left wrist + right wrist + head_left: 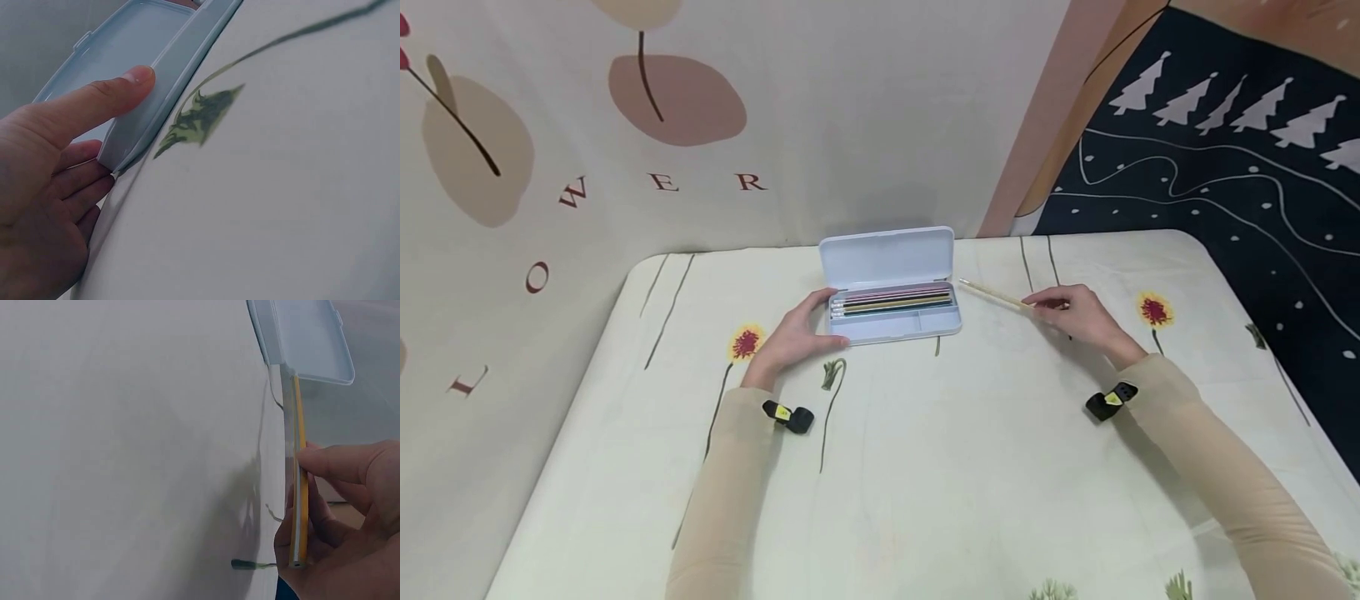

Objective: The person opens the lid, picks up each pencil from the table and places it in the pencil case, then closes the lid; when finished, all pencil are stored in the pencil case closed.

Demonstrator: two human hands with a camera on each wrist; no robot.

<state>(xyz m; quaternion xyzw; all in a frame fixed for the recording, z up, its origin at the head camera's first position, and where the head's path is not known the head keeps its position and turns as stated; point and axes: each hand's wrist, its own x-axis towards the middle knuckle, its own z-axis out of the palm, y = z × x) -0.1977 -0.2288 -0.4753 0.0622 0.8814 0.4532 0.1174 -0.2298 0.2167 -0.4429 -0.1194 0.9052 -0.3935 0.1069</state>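
Observation:
An open pale blue pencil case [895, 337] lies at the back middle of the table, its lid [887, 258] tipped up behind. Several pencils [891, 302] lie side by side in its rear compartment. My left hand [795, 335] holds the case's left end, the thumb [119, 94] on the front side and the fingers around the end. Right of the case, my right hand [1075, 312] pinches a yellow pencil [300, 487] between thumb and fingers. That pencil's far end, pale in the head view, points at the case's right side and appears apart from it.
The table [970, 467] wears a white cloth with printed flowers and stems. Behind it hangs a light printed curtain [880, 108]. A dark cloth with white trees [1210, 175] hangs at the right. Each wrist carries a small black camera [797, 419].

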